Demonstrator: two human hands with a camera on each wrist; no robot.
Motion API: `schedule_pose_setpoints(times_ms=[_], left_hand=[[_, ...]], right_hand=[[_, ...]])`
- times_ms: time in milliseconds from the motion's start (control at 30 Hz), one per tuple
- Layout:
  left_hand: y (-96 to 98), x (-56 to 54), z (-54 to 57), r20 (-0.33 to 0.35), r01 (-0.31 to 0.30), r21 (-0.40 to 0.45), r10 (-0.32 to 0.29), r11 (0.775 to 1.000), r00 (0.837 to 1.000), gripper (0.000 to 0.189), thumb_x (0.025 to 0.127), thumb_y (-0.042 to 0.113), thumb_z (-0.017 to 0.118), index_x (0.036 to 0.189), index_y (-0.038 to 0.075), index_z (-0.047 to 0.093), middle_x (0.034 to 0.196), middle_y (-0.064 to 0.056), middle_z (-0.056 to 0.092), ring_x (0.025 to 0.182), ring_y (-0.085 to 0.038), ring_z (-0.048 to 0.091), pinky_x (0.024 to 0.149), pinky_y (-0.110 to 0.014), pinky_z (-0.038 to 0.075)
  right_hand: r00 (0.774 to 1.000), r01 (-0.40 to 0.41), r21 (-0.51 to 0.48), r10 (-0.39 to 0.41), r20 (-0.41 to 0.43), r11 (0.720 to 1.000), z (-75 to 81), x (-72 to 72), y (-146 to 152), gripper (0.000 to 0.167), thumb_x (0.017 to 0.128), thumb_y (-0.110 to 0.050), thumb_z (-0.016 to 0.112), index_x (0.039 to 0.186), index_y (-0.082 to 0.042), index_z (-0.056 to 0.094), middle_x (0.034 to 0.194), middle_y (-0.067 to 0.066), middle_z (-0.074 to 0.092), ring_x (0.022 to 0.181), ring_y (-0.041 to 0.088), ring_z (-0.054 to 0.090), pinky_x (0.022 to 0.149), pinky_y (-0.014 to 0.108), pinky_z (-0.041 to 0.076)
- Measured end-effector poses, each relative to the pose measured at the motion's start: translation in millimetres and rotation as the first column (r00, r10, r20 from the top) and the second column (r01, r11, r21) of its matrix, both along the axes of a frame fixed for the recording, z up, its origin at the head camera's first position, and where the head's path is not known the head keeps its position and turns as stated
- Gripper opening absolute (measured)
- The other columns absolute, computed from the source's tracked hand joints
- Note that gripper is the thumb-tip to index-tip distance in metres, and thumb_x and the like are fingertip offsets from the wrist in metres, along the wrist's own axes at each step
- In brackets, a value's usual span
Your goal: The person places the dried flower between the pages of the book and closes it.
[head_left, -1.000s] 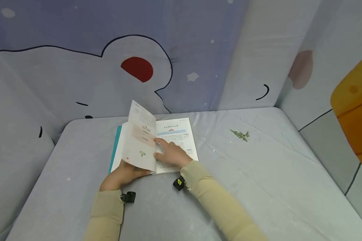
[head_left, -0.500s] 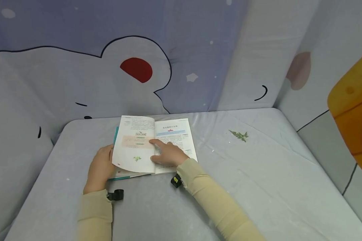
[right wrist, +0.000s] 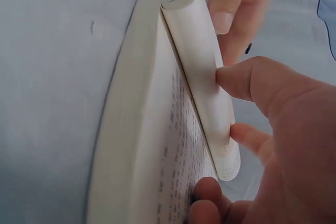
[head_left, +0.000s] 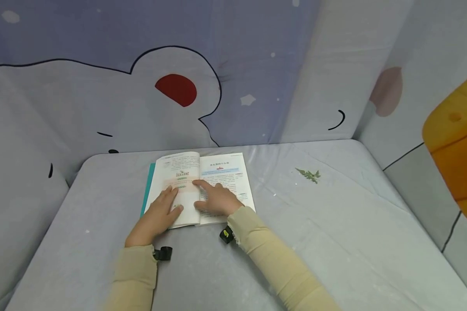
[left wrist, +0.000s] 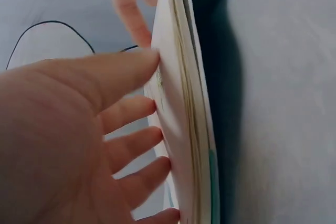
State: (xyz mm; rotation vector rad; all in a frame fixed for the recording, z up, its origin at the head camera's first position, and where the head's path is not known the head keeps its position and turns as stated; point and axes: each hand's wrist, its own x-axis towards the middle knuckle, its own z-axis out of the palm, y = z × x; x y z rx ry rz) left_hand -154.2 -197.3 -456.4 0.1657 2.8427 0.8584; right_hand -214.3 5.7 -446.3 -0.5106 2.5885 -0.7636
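An open book (head_left: 235, 183) with printed pages lies on the cloth-covered surface, its teal cover edge (head_left: 148, 188) showing along the left side. My left hand (head_left: 158, 214) rests on the left page, its fingers spread and fairly straight; in the left wrist view the fingertips (left wrist: 161, 136) touch the paper. My right hand (head_left: 219, 199) lies over the book's middle, with thumb and index finger touching the left page beside the fold. In the right wrist view its other fingers (right wrist: 206, 203) are curled above the right page, and neither hand grips a page.
A green leafy sprig (head_left: 308, 174) lies on the pale cloth (head_left: 334, 242) to the right of the book. Patterned fabric walls (head_left: 257, 77) rise at the back and on both sides. Small black wrist devices (head_left: 163, 253) sit at both cuffs.
A raised page has come down flat onto the left side. My left hand moved from the bottom edge out to the left edge, then onto the page. My right hand stayed near the fold.
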Motion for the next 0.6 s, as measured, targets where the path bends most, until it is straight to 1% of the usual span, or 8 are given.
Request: schedule_pose_setpoints(times_ms=[100, 267, 300, 367, 433, 500, 533, 600], left_hand=[[-0.3, -0.2, -4.6, 0.043, 0.023, 0.004, -0.023, 1.000, 0.999, 0.075, 0.105, 0.033, 0.056, 0.160, -0.002, 0.020, 0.165, -0.030, 0.009, 0.149, -0.054, 0.006, 0.112, -0.075, 0.014], [0.0, -1.5, -9.5, 0.051, 0.063, -0.021, -0.062, 0.998, 0.997, 0.082, 0.103, 0.039, 0.059, 0.159, -0.004, 0.018, 0.164, -0.032, 0.008, 0.149, -0.055, 0.004, 0.111, -0.078, 0.007], [0.4, -1.9, -10.6, 0.050, 0.068, -0.030, -0.066, 0.997, 0.997, 0.082, 0.103, 0.039, 0.058, 0.159, -0.004, 0.018, 0.164, -0.032, 0.008, 0.149, -0.055, 0.004, 0.111, -0.078, 0.007], [1.8, -2.6, -12.0, 0.055, 0.071, -0.036, -0.069, 0.997, 0.996, 0.083, 0.103, 0.039, 0.058, 0.160, -0.004, 0.017, 0.164, -0.032, 0.008, 0.149, -0.055, 0.003, 0.111, -0.078, 0.006], [2.8, -2.9, -12.4, 0.061, 0.070, -0.037, -0.067, 0.997, 0.996, 0.083, 0.103, 0.039, 0.058, 0.160, -0.004, 0.016, 0.164, -0.032, 0.007, 0.149, -0.055, 0.003, 0.111, -0.078, 0.005], [3.0, -2.7, -11.7, 0.071, 0.065, -0.035, -0.062, 0.997, 0.996, 0.083, 0.103, 0.039, 0.058, 0.160, -0.004, 0.016, 0.164, -0.031, 0.006, 0.149, -0.055, 0.001, 0.111, -0.078, 0.004], [3.0, -2.4, -11.0, 0.076, 0.063, -0.034, -0.060, 0.997, 0.995, 0.083, 0.103, 0.039, 0.058, 0.160, -0.004, 0.016, 0.164, -0.031, 0.006, 0.149, -0.055, 0.001, 0.111, -0.078, 0.004], [2.5, -1.8, -10.4, 0.081, 0.058, -0.032, -0.055, 0.998, 0.995, 0.083, 0.102, 0.038, 0.058, 0.160, -0.004, 0.016, 0.164, -0.031, 0.005, 0.149, -0.055, 0.000, 0.111, -0.078, 0.003]], right_hand=[[1.000, -0.003, 0.002, 0.003, -0.005, 1.000, -0.4, 0.6, -0.9, 0.069, 0.096, -0.043, 0.067, 0.157, -0.043, 0.035, 0.149, 0.026, 0.046, 0.126, 0.043, 0.056, 0.092, 0.055, 0.051], [1.000, 0.007, -0.036, -0.008, -0.015, 0.999, -5.2, 0.6, 1.6, 0.072, 0.095, -0.041, 0.068, 0.157, -0.044, 0.032, 0.149, 0.024, 0.047, 0.122, 0.042, 0.059, 0.091, 0.055, 0.052], [1.000, 0.009, -0.057, -0.010, -0.016, 0.998, -6.4, 0.5, 3.2, 0.074, 0.095, -0.040, 0.068, 0.158, -0.044, 0.031, 0.146, 0.023, 0.051, 0.117, 0.038, 0.062, 0.088, 0.052, 0.053], [1.000, 0.007, -0.126, -0.009, -0.016, 0.992, -9.1, 0.8, 8.5, 0.077, 0.094, -0.035, 0.069, 0.159, -0.042, 0.027, 0.127, 0.018, 0.063, 0.098, 0.027, 0.066, 0.078, 0.043, 0.054], [1.000, 0.010, -0.208, -0.011, -0.004, 0.978, -10.9, 1.3, 14.8, 0.080, 0.095, -0.031, 0.069, 0.160, -0.040, 0.024, 0.105, 0.011, 0.067, 0.079, 0.019, 0.062, 0.066, 0.034, 0.050], [0.999, 0.028, -0.299, -0.018, 0.037, 0.954, -11.8, 1.7, 21.4, 0.080, 0.095, -0.026, 0.069, 0.160, -0.036, 0.023, 0.087, 0.006, 0.064, 0.067, 0.015, 0.056, 0.059, 0.030, 0.045], [0.998, 0.038, -0.341, -0.020, 0.055, 0.939, -12.1, 1.7, 24.9, 0.078, 0.095, -0.024, 0.069, 0.160, -0.033, 0.026, 0.084, 0.004, 0.062, 0.064, 0.014, 0.055, 0.058, 0.028, 0.044], [0.996, 0.063, -0.406, -0.030, 0.087, 0.912, -11.8, 0.5, 32.1, 0.068, 0.096, -0.018, 0.067, 0.156, -0.024, 0.035, 0.086, 0.004, 0.063, 0.065, 0.015, 0.057, 0.058, 0.027, 0.046]])
